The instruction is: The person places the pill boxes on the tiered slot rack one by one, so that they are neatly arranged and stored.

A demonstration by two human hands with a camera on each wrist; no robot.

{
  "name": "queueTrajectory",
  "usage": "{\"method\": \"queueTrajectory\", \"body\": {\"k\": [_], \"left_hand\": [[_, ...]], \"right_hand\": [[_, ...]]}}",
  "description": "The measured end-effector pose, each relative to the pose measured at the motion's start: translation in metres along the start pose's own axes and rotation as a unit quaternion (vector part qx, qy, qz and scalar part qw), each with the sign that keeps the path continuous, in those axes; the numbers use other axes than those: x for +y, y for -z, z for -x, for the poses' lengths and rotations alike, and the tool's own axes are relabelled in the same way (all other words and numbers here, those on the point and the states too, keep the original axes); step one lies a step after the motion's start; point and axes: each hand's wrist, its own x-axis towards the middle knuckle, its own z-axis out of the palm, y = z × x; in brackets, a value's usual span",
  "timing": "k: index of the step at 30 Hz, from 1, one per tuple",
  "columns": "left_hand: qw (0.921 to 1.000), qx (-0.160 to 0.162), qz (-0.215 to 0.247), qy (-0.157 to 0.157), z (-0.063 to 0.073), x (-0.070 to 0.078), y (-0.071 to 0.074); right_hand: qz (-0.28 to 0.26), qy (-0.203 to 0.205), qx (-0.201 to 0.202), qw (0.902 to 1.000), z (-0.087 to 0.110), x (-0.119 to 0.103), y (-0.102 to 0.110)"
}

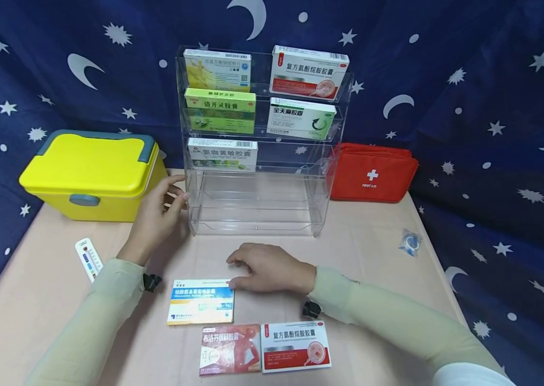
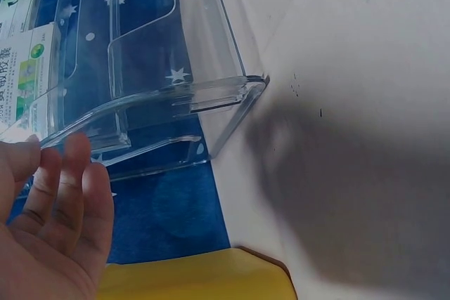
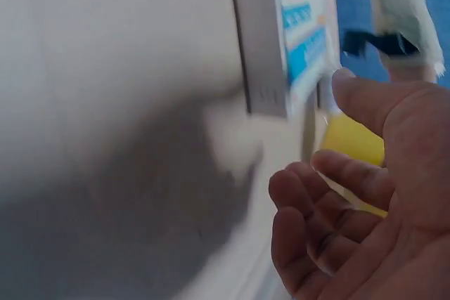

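My left hand [image 1: 158, 206] is at the left side of a clear plastic display rack [image 1: 252, 228]; its thumb and fingertips are right at the edge of the side panel, the fingers loosely bent. Several medicine boxes stand in the upper tiers, among them a green box [image 1: 221, 111] and a white box [image 1: 223, 155] below it. In front of the rack, my right hand [image 1: 272, 268] hovers palm down with relaxed fingers and nothing in them. Its thumb tip overlaps the corner of a blue, white and yellow medicine box [image 1: 199, 303] lying on the table.
A pink medicine box [image 1: 230, 351] and a red-and-white medicine box [image 1: 296, 348] lie side by side near the front. Left of the rack stands a yellow case [image 1: 93, 169], with a white thermometer card [image 1: 89, 260] before it. On the right are a red first aid pouch [image 1: 373, 174] and a small blue item in clear wrap [image 1: 411, 244].
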Motion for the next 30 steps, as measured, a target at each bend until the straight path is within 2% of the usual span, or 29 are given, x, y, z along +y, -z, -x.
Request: {"method": "queueTrajectory", "body": {"k": [6,9,14,20,25,30], "left_hand": [[1.0,-0.002,-0.003,-0.005,0.0,-0.001,0.0],[1.0,0.001,-0.005,-0.009,0.0,-0.001,0.0],[1.0,0.002,-0.008,-0.006,0.0,-0.001,0.0],[1.0,0.0,-0.004,-0.008,0.0,-0.002,0.0],[1.0,0.001,-0.002,-0.005,0.001,-0.003,0.001],[1.0,-0.001,-0.002,-0.008,0.001,-0.002,0.001]], "right_hand": [[0.045,-0.005,-0.039,0.9982,-0.002,-0.014,-0.02],[0.048,-0.012,-0.045,0.9978,-0.001,-0.016,-0.026],[0.03,-0.012,-0.038,0.9988,0.0,-0.016,-0.028],[0.033,-0.012,-0.015,0.9992,0.001,-0.016,-0.027],[0.046,0.001,-0.024,0.9987,0.002,-0.015,-0.031],[0.042,-0.004,-0.022,0.9988,0.003,-0.015,-0.032]]}}
